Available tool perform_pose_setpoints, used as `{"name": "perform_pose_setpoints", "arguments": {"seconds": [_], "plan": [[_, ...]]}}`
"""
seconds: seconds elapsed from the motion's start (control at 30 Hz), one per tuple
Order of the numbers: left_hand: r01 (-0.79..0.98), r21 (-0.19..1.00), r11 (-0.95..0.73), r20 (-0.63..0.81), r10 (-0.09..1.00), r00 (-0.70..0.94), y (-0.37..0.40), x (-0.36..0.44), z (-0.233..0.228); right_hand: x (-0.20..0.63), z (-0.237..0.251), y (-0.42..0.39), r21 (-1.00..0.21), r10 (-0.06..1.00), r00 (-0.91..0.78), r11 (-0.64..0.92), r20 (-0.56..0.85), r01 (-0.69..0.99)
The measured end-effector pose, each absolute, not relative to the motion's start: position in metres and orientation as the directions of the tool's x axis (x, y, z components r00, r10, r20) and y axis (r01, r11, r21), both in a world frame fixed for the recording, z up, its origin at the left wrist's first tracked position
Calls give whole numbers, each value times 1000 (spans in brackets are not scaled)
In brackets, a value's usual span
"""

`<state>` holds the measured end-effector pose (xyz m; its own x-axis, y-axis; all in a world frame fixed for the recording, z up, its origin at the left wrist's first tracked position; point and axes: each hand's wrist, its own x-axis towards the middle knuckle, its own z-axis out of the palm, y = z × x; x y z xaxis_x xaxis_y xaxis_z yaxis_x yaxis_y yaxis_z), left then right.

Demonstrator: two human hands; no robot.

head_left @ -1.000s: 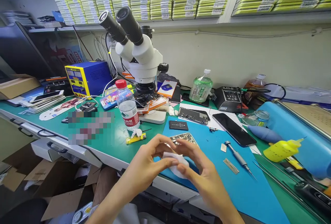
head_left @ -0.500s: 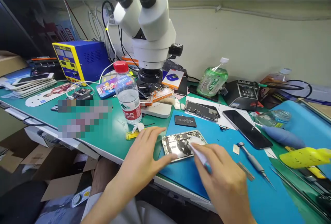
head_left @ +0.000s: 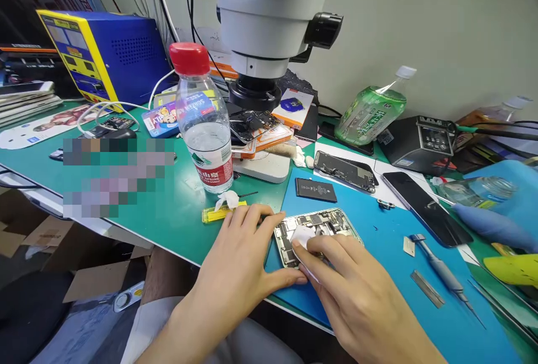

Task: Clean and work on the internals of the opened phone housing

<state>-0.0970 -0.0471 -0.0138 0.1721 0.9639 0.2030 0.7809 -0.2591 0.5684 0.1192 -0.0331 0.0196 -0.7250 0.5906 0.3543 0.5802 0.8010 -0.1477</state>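
Note:
An opened phone (head_left: 284, 247) lies on the blue mat, its circuit board and inner parts exposed. My left hand (head_left: 239, 254) spans its left end, index finger at the far corner and thumb along the near edge. Pinched in my right hand (head_left: 357, 280) is a folded white tissue (head_left: 302, 234), pressed onto the inside of the phone. That hand and the tissue hide the phone's lower right part. Just behind the phone lies a black battery (head_left: 316, 190).
Left of the mat stand a red-capped water bottle (head_left: 205, 151) and a yellow lighter (head_left: 214, 214). A microscope (head_left: 269, 33) overhangs the back. On the right are a screwdriver (head_left: 445, 274), a dark phone (head_left: 426, 207), a detached screen assembly (head_left: 344, 172) and a green bottle (head_left: 372, 111).
My right hand has brought the tissue left across the inside of the phone. My left hand has closed in on the phone's left end. The view has moved closer and lower.

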Motion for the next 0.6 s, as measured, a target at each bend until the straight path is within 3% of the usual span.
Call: {"name": "perform_pose_setpoints", "arguments": {"seconds": [0.2, 0.43, 0.6], "plan": [[779, 581, -236, 178, 971, 161, -46, -96, -13, 119, 25, -25, -60, 494, -812, 863, 312, 502], [777, 583, -238, 178, 970, 163, -48, -95, -13, 121, 21, -29, 28, 466, -822, 865, 327, 501], [782, 578, -235, 170, 971, 166, -47, -96, -13, 119, 24, -25, 7, 461, -826, 872, 324, 490]]}}
